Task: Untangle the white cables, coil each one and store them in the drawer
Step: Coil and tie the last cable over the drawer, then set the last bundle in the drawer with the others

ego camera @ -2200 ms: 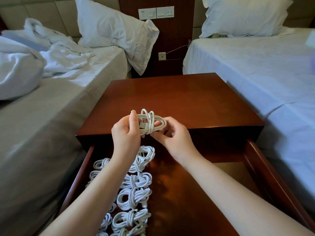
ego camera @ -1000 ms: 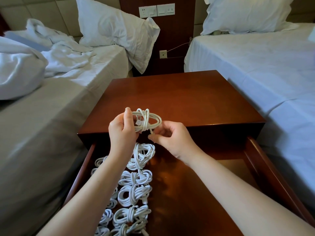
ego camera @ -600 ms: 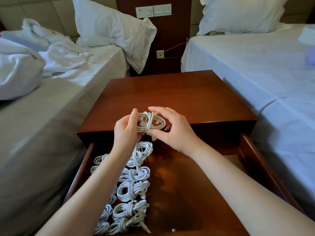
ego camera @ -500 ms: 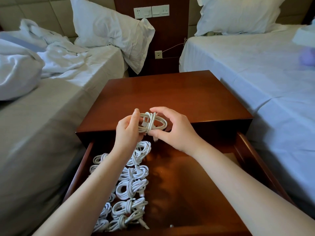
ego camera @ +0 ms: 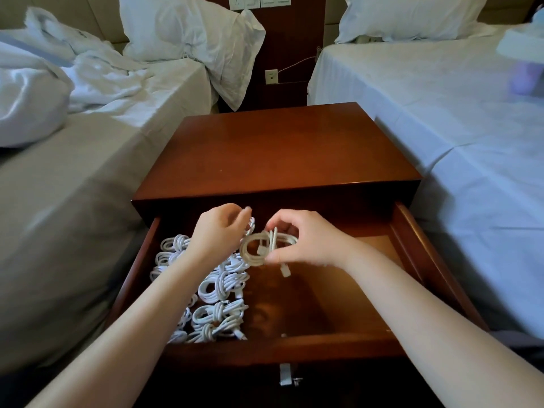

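A twin bedroom, by its look a hotel room: the left bed (ego camera: 88, 187) and the right bed (ego camera: 441, 113) stand side by side in white sheets, with a white pillow (ego camera: 182, 28) at a padded headboard (ego camera: 88, 13) and a second pillow (ego camera: 412, 16) on the right; a rumpled white duvet (ego camera: 29, 92) lies heaped on the left bed. Between the beds stands a polished dark wooden nightstand (ego camera: 279, 148), its drawer (ego camera: 435, 269) pulled open; behind it a matching wood wall panel (ego camera: 291, 54) carries a switch plate (ego camera: 259, 0) at the top and a wall socket (ego camera: 271, 76) lower down.
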`<state>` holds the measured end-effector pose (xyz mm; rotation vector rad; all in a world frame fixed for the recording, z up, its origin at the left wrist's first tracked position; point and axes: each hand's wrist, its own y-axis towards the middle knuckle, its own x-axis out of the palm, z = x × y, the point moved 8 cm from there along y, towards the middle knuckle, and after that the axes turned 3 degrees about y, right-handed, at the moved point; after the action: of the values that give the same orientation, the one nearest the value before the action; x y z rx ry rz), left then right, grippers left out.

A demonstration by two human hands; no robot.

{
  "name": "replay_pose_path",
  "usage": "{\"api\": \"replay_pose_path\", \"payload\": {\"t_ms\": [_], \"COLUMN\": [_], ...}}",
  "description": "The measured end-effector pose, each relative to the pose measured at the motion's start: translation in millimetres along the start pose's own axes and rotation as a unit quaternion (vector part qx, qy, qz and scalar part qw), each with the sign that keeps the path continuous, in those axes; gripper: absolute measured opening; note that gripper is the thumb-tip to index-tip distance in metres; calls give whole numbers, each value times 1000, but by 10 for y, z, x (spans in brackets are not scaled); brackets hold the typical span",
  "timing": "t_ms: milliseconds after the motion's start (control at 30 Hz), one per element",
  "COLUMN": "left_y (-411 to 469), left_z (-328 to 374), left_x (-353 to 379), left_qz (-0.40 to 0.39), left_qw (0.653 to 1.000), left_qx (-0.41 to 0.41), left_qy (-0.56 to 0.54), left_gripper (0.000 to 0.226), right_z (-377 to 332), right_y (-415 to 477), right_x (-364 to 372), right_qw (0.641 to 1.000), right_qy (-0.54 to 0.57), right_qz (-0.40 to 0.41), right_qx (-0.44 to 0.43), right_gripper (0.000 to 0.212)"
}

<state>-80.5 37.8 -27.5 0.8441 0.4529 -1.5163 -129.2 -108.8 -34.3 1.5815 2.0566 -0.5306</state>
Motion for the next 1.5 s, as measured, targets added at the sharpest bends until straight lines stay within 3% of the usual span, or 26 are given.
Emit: {"api": "replay_pose_path", "payload": {"t_ms": [167,300,467,700,900,1133,1500], "left_y": [-153,-170,-203,-253,-486,-889,-1168], "left_z": [153,146,197,275,295,165,100], "left_x": [113,206,260,204,-26,-121,-159], "left_qz": [-35,-41,-53,-48,-19,-40,-61], "left_qw": [991,987,982,984,989,988,982], "left_qx": [101,119,144,142,127,118,140], "left_qy": [83,104,109,100,72,92,115], "left_gripper": [31,39,24,21,25,19,16], "right_z": [51,123,178,163,-3,-211,-281], "right_y": [-144,-254,-334,-407,-463,-799,-976], "right_x": [247,434,693,629,387,493,356], "right_qw": [991,975,951,962,990,979,977], "right_qy": [-52,-84,-133,-107,-48,-97,-178], "right_qz": [-116,-192,-265,-225,-103,-166,-103], "right_qx": [45,74,90,114,79,61,62], "right_gripper": [46,52,51,53,48,58,64]}}
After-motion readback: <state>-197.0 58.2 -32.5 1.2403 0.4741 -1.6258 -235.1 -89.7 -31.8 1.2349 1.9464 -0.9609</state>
